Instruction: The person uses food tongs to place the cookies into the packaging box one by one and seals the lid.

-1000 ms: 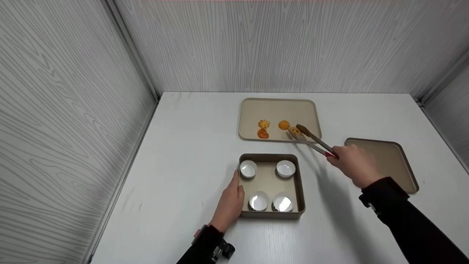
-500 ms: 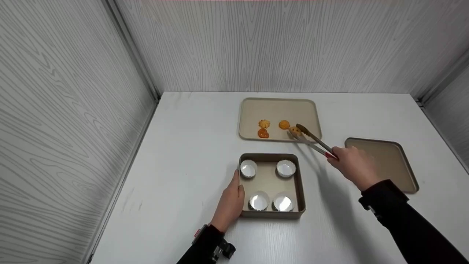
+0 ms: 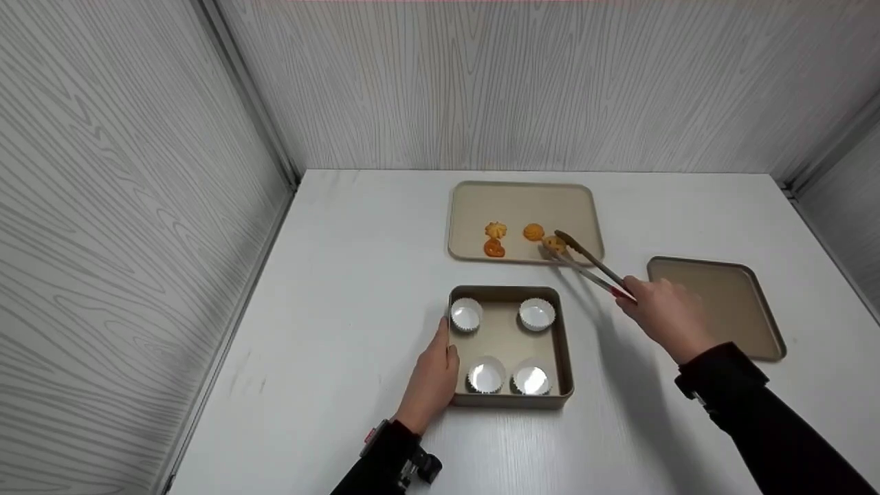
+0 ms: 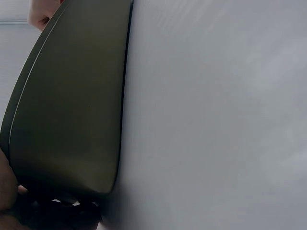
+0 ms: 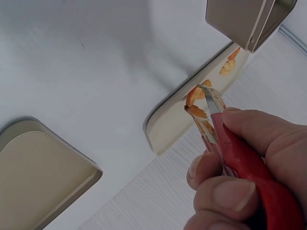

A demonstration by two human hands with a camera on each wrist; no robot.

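Observation:
My right hand [image 3: 667, 316] grips red-handled tongs [image 3: 592, 265], their tips spread on either side of a round cookie [image 3: 554, 244] at the front edge of the back tray [image 3: 522, 199]. Beside it on that tray lie a swirled round cookie [image 3: 533, 232], a flower-shaped cookie [image 3: 496, 230] and a pretzel-shaped one [image 3: 494, 248]. The right wrist view shows thumb and fingers around the red handles [image 5: 244, 158]. My left hand [image 3: 433, 375] holds the left wall of a square baking tin [image 3: 509, 401]. White fluted cups [image 3: 536, 315] stand in the tin's corners, and nothing is visible inside them.
An unfilled beige tray [image 3: 729, 302] lies at the right, partly behind my right forearm. The white table [image 3: 330, 289] meets grey wood-grain panels [image 3: 440, 89] at the back and both sides. The tin stands in front of the back tray.

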